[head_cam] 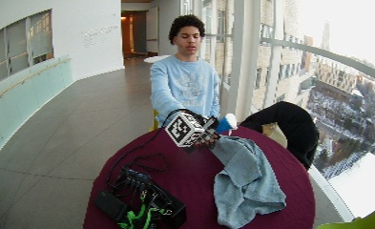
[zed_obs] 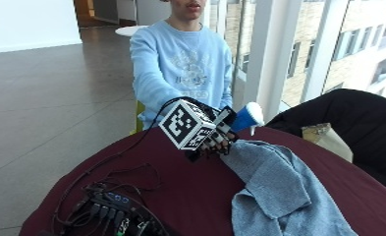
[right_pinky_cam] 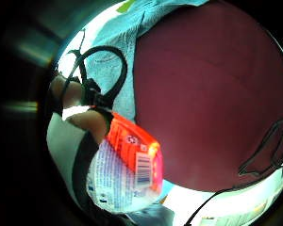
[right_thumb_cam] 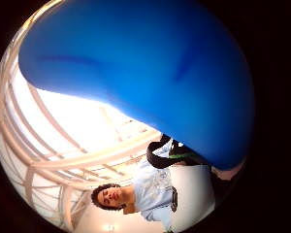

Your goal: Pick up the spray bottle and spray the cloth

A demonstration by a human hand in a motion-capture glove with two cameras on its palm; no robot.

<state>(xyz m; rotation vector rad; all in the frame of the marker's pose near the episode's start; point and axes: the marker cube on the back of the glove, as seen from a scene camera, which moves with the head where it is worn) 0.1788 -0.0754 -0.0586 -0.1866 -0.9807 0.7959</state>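
Right hand (zed_obs: 213, 140) wrapped round spray bottle (zed_obs: 248, 117), held above table (zed_obs: 179, 196). Nozzle best aimed at cloth (zed_obs: 277, 187) (lying toward 5 o'clock) before squeezing trigger.
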